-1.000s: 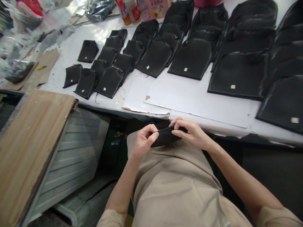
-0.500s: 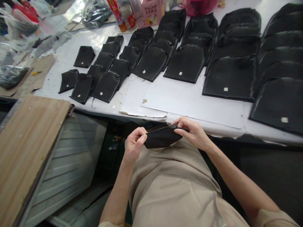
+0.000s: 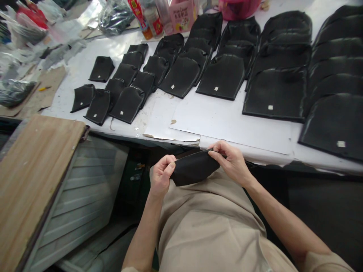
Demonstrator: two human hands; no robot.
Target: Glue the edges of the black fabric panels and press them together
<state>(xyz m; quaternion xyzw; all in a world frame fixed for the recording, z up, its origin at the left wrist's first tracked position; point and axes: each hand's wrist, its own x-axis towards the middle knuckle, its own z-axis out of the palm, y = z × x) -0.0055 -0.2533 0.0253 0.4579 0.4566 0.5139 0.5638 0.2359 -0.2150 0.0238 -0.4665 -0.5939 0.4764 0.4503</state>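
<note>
Head view. Left hand point(image 3: 161, 175) with thumb and bent fingers pinched together on the left end of a black piece point(image 3: 195, 169); right hand point(image 3: 230, 160) likewise closed in a pinch at the upper right edge, fingertips partly hidden behind the material. Black piece stretched between the two hands, just above the lap of the beige clothing point(image 3: 210, 226) and near the table edge, upper edge nearly straight and rising toward the right hand. Compared with one second earlier: hands farther apart, with a longer stretch of edge between them. Compared with half a second earlier: lower edge farther down, more of the front face exposed, grips little altered. Beyond the hands: white-topped table point(image 3: 227, 117) with overlapping rows of black pouches point(image 3: 222, 75), unchanged in arrangement, several bearing a small pale label. Farther beyond, behind the rows: jar point(image 3: 155, 20), pink box point(image 3: 183, 15) and pink basket point(image 3: 239, 7). To the left of the left hand, well apart: wooden board point(image 3: 36, 162) above a slatted panel point(image 3: 82, 189).
</note>
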